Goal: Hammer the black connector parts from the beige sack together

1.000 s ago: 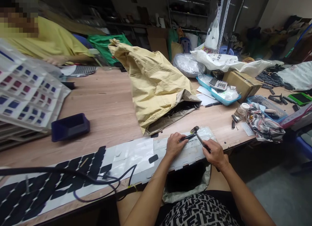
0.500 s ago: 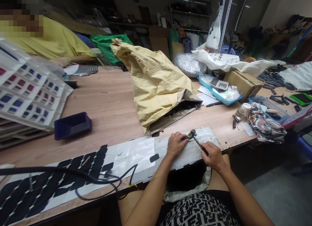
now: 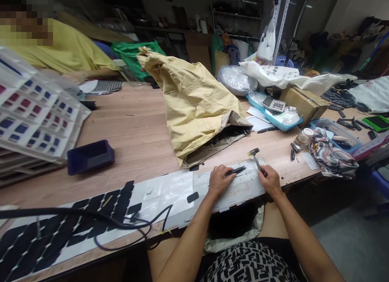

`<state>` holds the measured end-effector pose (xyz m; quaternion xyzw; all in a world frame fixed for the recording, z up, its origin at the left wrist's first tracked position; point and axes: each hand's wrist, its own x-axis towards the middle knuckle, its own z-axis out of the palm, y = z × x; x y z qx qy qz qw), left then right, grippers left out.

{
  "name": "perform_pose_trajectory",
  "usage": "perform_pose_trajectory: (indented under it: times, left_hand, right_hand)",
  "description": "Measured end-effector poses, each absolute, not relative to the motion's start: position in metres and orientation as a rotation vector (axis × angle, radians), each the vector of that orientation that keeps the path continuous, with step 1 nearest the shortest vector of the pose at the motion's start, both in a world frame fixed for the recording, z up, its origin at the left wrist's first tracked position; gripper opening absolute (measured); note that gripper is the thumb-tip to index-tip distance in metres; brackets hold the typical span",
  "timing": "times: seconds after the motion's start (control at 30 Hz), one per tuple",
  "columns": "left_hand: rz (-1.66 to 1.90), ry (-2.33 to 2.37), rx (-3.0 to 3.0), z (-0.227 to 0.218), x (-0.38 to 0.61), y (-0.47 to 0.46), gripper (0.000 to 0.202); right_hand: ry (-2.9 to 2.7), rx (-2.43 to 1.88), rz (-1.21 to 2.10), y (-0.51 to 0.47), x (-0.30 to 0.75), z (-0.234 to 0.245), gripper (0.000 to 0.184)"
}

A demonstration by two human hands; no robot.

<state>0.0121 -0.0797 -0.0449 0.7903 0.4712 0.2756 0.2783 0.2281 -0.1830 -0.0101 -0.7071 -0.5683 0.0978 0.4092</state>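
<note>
Your left hand (image 3: 219, 180) pinches a black piece (image 3: 238, 170), likely steadying it; your right hand (image 3: 270, 181) wraps a hammer (image 3: 257, 162) low for swing.

At the near edge of the counter (image 3: 136, 124), I have a slim piece (image 3: 238, 170) in my left hand (image 3: 219, 180) above a board (image 3: 234, 191), with a hammer (image 3: 257, 160) in my right hand (image 3: 270, 180) just to its right. Before me, beyond the board, lies a sack (image 3: 197, 103); to its left sits a bin (image 3: 91, 157), to its right a tray (image 3: 284, 123) bearing a calculator (image 3: 274, 104), with a box (image 3: 302, 101) beside it. Nearer on the right, a jar (image 3: 302, 140) stands beside a bundled cloth (image 3: 332, 160). At near left, a cable (image 3: 75, 212) crosses in front of rows of flat pads (image 3: 45, 233).
</note>
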Motion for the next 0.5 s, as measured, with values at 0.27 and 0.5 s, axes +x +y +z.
perform_pose_trajectory:
  times: [0.27,0.5]
  left_hand:
    - [0.742,1.061,2.101,-0.024,0.001,-0.105,0.017]
    - [0.605,0.837,2.206,-0.02,-0.03,-0.191,0.014]
  right_hand:
    - [-1.267,-1.759,0.401,-0.175,0.238,-0.019,0.026]
    - [-1.265,-1.776,0.375,-0.174,0.236,-0.018,0.027]
